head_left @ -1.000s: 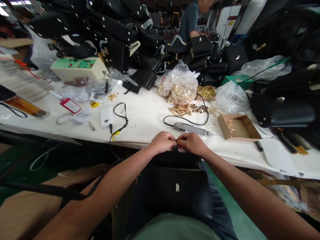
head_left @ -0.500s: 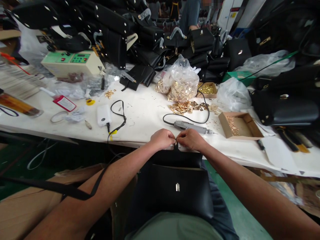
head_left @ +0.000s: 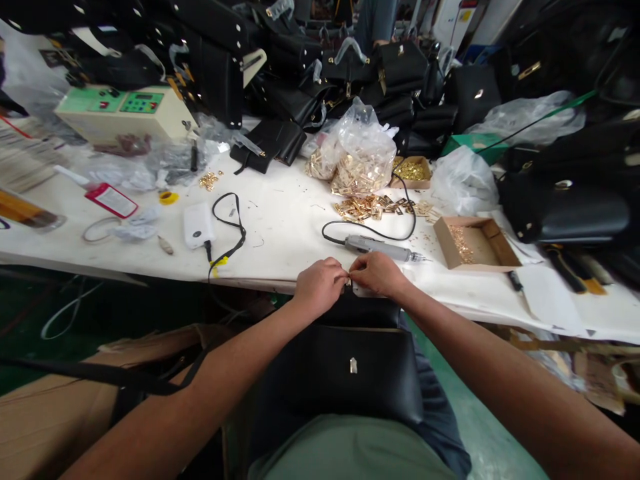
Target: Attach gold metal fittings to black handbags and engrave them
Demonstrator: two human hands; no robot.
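A black handbag with a small metal plate on its front rests on my lap, its upper part reaching the table edge. There, my left hand pinches a short black strap of the bag. My right hand is closed fingertip to fingertip beside it, with a tiny shiny piece between the two hands. Fingers hide most of that piece, so its kind is unclear. Just beyond my right hand lies a grey electric screwdriver with its cord, bit pointing right.
Gold metal fittings lie loose behind the screwdriver, near a plastic bag of fittings. A cardboard tray with small screws stands at right. Left are a white power bank, red bottle and control box. Black bags pile up behind.
The camera view has tilted down and shifted slightly. Both hands remain together at the strap, the left hand turned a little with its fingers lower.
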